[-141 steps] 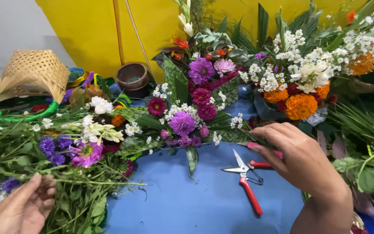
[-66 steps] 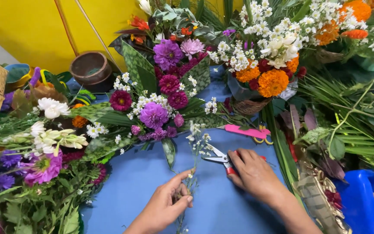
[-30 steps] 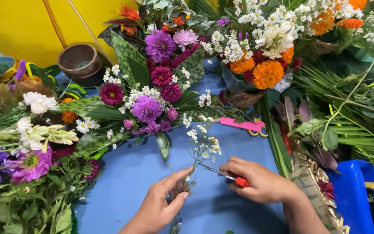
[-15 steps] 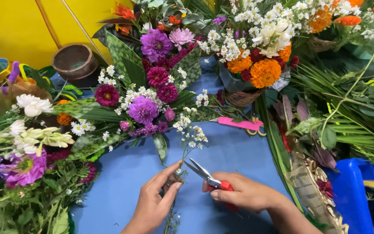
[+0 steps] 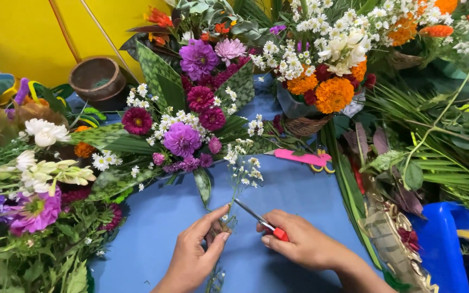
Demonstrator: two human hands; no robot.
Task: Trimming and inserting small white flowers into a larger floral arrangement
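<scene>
My left hand point(image 5: 195, 254) pinches the stem of a thin sprig of small white flowers point(image 5: 241, 169) that rises from my fingers toward the bouquets. Red-handled scissors point(image 5: 260, 220) are in the grip of my right hand point(image 5: 303, 245), and their blades point up-left, with the tips right at the sprig's stem beside my left thumb. Both hands are low over the blue table point(image 5: 289, 187).
A pink-handled tool point(image 5: 301, 158) lies on the blue surface behind my hands. A purple and magenta bouquet point(image 5: 183, 127) lies at centre, an orange and white basket arrangement point(image 5: 321, 81) behind it. Loose flowers point(image 5: 33, 184) pile at left, palm leaves point(image 5: 441, 157) and a blue container point(image 5: 443, 244) at right.
My right hand picked up the red scissors from the table and brought them to the white sprig that my left hand took up. The view shifted slightly.
</scene>
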